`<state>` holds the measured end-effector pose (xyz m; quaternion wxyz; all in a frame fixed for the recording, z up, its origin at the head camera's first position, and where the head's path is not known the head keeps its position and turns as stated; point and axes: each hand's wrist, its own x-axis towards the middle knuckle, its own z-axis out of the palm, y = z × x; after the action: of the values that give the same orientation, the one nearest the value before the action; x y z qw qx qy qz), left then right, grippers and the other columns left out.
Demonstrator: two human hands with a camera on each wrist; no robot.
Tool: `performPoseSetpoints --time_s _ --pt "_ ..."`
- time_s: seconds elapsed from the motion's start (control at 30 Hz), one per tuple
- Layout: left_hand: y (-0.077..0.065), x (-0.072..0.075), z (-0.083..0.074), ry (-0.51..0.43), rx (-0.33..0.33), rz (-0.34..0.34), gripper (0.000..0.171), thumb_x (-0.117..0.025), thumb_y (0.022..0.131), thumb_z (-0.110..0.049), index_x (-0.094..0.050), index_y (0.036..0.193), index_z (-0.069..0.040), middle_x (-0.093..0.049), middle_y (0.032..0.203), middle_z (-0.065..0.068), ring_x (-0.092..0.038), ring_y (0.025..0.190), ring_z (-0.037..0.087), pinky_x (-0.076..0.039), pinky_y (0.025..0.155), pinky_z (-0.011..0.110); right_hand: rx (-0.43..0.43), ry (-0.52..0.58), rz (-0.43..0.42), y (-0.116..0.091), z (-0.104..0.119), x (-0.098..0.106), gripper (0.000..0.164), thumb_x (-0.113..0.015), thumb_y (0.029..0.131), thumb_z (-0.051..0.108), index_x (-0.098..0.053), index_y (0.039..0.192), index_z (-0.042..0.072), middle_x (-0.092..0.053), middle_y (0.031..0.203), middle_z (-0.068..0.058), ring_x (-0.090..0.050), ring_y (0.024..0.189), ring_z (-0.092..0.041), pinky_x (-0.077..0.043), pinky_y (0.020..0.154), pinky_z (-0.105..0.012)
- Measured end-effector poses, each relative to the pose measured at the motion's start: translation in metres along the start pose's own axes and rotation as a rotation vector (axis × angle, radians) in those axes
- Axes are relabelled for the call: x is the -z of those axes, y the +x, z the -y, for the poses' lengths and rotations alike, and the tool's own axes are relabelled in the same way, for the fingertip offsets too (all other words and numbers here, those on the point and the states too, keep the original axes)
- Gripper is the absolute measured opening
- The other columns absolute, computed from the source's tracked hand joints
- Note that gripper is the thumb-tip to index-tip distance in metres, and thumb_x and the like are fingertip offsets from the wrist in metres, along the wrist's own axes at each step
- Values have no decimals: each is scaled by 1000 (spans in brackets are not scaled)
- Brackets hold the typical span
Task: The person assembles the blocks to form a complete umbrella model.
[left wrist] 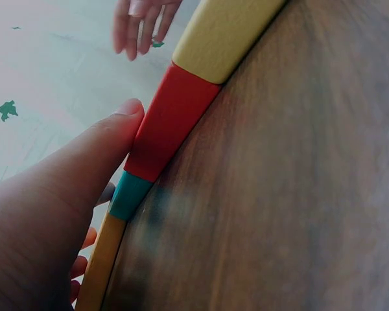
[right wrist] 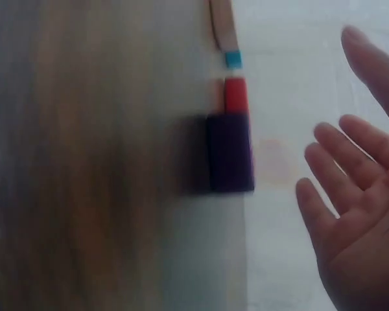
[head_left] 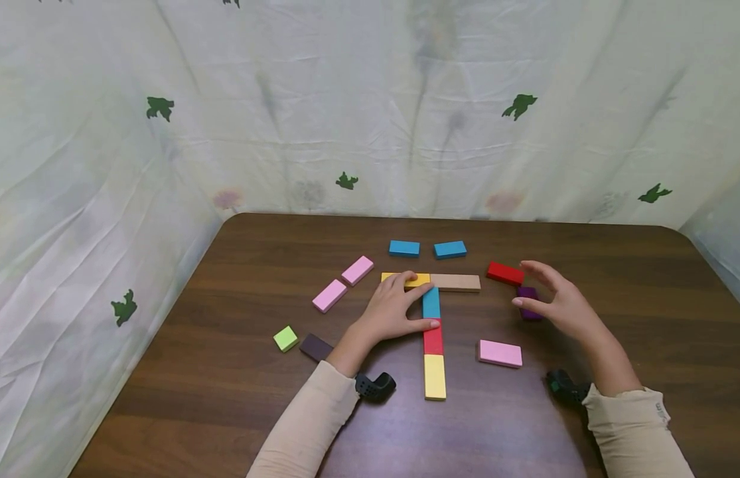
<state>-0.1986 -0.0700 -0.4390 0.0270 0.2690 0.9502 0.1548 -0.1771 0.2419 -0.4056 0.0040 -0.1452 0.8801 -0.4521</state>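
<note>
Flat blocks form a T on the table. Its top bar joins an orange-yellow block (head_left: 387, 277) and a tan block (head_left: 455, 283); its stem runs through a blue block (head_left: 431, 304), a red block (head_left: 433, 342) and a pale yellow block (head_left: 435, 377). Over the T's left side lies my left hand (head_left: 386, 312), fingers spread, the thumb touching the red block's edge and a fingertip by the blue one. At right, my right hand (head_left: 565, 307) hovers with parted fingers above a purple block (right wrist: 231, 154), holding nothing. Another red block (head_left: 504, 273) adjoins the purple one.
Two pink blocks (head_left: 330, 296), a lime block (head_left: 285, 338) and a dark block (head_left: 315, 347) lie left. Two blue blocks (head_left: 404, 249) sit at the back. A single pink block (head_left: 500, 354) lies right of the stem. A pale curtain (head_left: 370, 119) hangs behind the table.
</note>
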Motion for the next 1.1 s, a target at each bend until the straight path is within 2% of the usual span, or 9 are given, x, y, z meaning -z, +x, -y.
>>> performPoseSetpoints --time_s 0.33,0.7,1.1 --pt "-1 0 -1 2 6 10 76 -47 73 -71 -33 138 -36 -27 138 4 -21 126 24 -21 101 47 -82 11 112 -5 -19 9 71 -70 79 22 -32 134 -1 -33 134 -26 -27 123 -45 -23 95 -57" --pt "0 0 0 7 4 8 76 -47 73 -71 -33 138 -35 -27 138 4 -21 126 24 -20 101 47 -102 -40 245 -7 -29 13 74 -70 78 22 -28 134 -1 -24 136 -30 -21 123 -49 -22 94 -60" --pt "0 0 0 -5 9 10 76 -46 73 -72 -33 138 -36 -27 138 4 -20 126 24 -21 100 48 -101 -163 255 -5 -27 11 69 -71 77 25 -36 131 1 -34 130 -28 -33 115 -45 -30 89 -58"
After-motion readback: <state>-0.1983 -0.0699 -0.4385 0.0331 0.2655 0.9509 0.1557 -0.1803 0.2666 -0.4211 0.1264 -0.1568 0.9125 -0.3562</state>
